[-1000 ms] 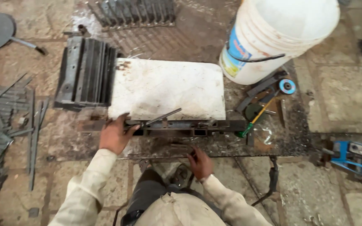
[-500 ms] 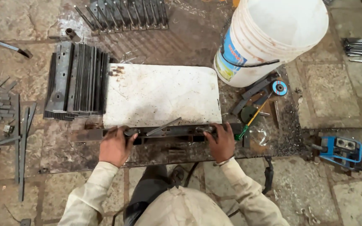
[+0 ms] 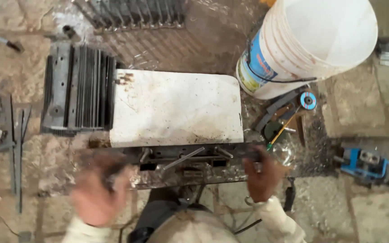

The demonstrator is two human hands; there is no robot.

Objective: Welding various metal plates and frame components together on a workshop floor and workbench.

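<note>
A long metal bar assembly point(image 3: 190, 155) lies along the near edge of the white slab point(image 3: 176, 108). Its right end is grasped by the right hand point(image 3: 261, 177), the grip clenched. The left hand point(image 3: 97, 195) is blurred near its left end; its grip cannot be told. Beyond the slab, a white plastic bucket point(image 3: 311, 45) is seen, its contents indiscernible.

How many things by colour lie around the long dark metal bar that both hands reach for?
White: 2, the large white plastic bucket and the flat white stained board.
Blue: 2, the small blue round disc and the blue metal tool.
Dark grey: 1, the stack of dark metal strips.
Total: 5.
</note>
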